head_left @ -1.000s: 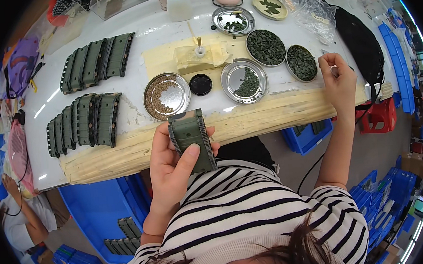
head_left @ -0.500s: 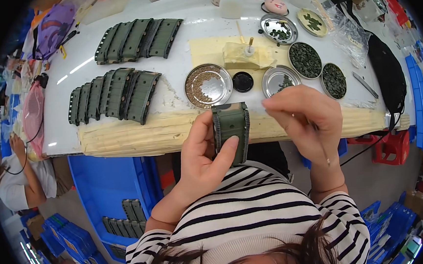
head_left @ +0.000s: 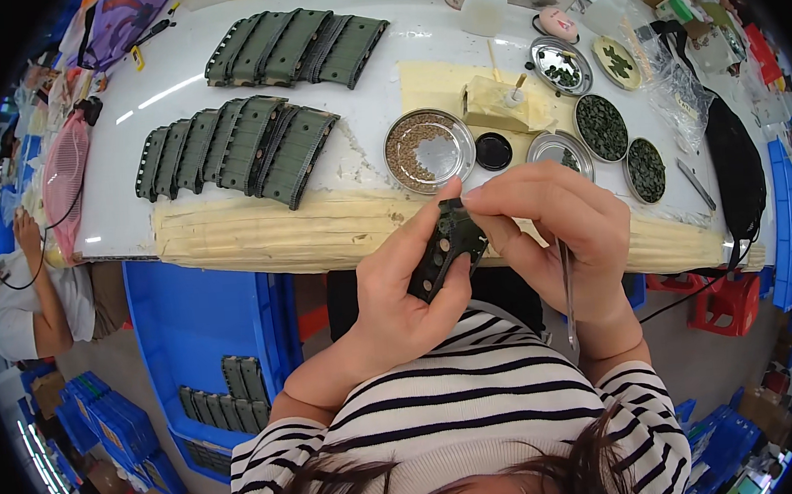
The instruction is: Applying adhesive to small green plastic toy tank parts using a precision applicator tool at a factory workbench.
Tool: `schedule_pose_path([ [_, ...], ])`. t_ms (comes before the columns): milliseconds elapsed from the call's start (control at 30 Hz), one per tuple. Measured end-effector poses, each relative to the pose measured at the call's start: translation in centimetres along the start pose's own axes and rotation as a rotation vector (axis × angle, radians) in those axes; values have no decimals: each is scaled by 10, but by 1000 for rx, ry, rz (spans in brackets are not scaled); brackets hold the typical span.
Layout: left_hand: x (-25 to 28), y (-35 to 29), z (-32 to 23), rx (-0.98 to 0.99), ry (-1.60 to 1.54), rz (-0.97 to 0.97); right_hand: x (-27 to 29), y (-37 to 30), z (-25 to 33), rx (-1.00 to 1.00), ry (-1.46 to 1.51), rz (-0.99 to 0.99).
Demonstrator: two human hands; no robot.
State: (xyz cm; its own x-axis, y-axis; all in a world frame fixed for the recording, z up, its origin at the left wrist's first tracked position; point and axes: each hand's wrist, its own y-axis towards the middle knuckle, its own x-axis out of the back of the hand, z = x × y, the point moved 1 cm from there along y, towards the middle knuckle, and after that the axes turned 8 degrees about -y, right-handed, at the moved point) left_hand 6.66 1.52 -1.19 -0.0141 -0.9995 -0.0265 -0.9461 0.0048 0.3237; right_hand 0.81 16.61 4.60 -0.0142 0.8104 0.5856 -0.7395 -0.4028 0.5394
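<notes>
My left hand [head_left: 394, 288] grips a dark green panel piece [head_left: 436, 261], tilted so that one narrow side with a row of small round spots faces up. The thumb presses on its face. At the piece's far end, the thumb and forefinger of my right hand [head_left: 574, 225] are pinched together, touching or very near it. Whatever sits between those fingertips is too small to make out. A thin metal tool [head_left: 570, 301], held in the same hand, sticks out below the palm toward me.
Two rows of similar green panels, one farther back [head_left: 295, 47] and one nearer [head_left: 233, 148], lie at left. A dish of small brown bits [head_left: 429, 151], a black lid [head_left: 493, 151] and tins of dark green bits [head_left: 601, 128] stand ahead. Below the table is a blue bin [head_left: 195, 325].
My left hand has turned the green piece, bringing its narrow side up. My right hand has come left to its far end. The view has shifted, moving the table things rightward.
</notes>
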Motion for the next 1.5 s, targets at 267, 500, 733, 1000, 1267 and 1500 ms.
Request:
schedule_pose_path([
  [267, 5, -4, -3, 24, 33, 60, -1, -1, 0, -33, -13, 46],
  [500, 0, 3, 0, -124, 121, 10, -1, 0, -5, -12, 68, 45],
  [733, 0, 8, -6, -198, 274, 25, 2, -2, -3, 144, -119, 53],
  [1000, -1, 10, -5, -266, 389, 32, 5, -1, -2, 248, -239, 87],
  [1267, -1, 9, -6, -232, 413, 41, 3, -5, -1, 278, -235, 93],
  [1500, 1, 7, -7, -179, 387, 46, 0, -5, -2, 340, -299, 119],
])
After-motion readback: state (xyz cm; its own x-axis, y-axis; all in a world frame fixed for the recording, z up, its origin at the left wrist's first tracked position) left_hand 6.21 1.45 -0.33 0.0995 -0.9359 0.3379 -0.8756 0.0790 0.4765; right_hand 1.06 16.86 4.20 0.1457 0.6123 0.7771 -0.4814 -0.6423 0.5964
